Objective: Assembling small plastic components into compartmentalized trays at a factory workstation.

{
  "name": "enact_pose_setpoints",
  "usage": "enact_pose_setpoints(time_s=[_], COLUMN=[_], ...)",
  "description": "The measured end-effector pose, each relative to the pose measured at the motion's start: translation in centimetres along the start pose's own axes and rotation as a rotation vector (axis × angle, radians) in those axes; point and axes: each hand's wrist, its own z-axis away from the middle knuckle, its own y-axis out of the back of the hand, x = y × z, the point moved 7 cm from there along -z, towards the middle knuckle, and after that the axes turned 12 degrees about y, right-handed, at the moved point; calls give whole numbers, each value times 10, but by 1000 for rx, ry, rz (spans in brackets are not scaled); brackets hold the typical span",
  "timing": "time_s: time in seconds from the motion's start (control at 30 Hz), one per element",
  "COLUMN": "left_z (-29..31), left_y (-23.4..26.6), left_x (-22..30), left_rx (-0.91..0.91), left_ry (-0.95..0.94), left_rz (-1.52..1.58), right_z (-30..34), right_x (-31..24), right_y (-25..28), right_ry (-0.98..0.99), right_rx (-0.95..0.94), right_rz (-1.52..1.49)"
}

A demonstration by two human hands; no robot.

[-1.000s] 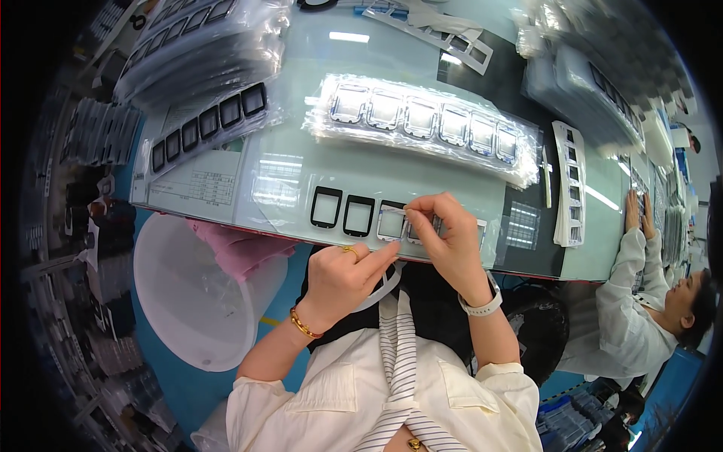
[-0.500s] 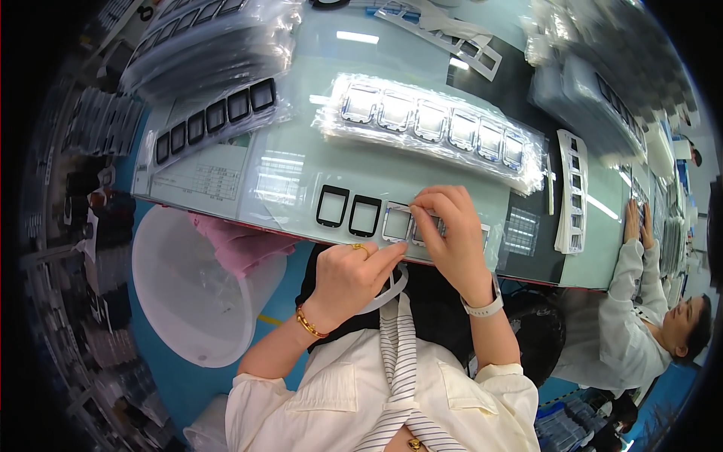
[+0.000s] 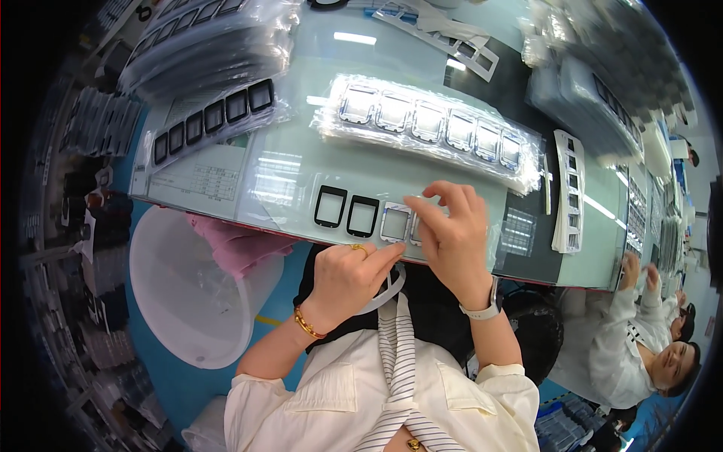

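Note:
Two black rectangular frames with rounded corners, one at the left and one beside it, lie near the table's front edge. Right of them lies a silver-white frame. My left hand has its fingers closed at that frame's lower edge. Above and right of it, my right hand is raised, thumb and index finger bent and apart near the frame's upper right corner; nothing shows between them. This hand partly covers another frame in the row.
A plastic-wrapped tray of silver frames lies farther back on the table. Black frames in plastic lie left. White frame strips are at right. A white bin with pink cloth stands below. A co-worker sits right.
My right hand has lifted a little from the frames, and its thumb and index finger have parted. The left hand keeps its place. The co-worker's hands have risen off the table.

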Motion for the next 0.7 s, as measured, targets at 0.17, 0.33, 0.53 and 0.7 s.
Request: enact_pose_setpoints(time_s=[0.17,0.33,0.53,0.7], left_z=[0,2,7,2], left_y=[1,9,23,34], left_x=[-2,-4,-13,-20], left_rx=[-2,-48,-139,-179], left_ry=[7,63,194,158], left_rz=[9,270,664,535], right_z=[7,14,30,37], right_x=[-1,-7,-39,-21], right_y=[-5,11,5,7], right_ry=[31,-10,-95,-253], right_rx=[-43,-36,-311,-244], right_rz=[8,-153,-760,-742])
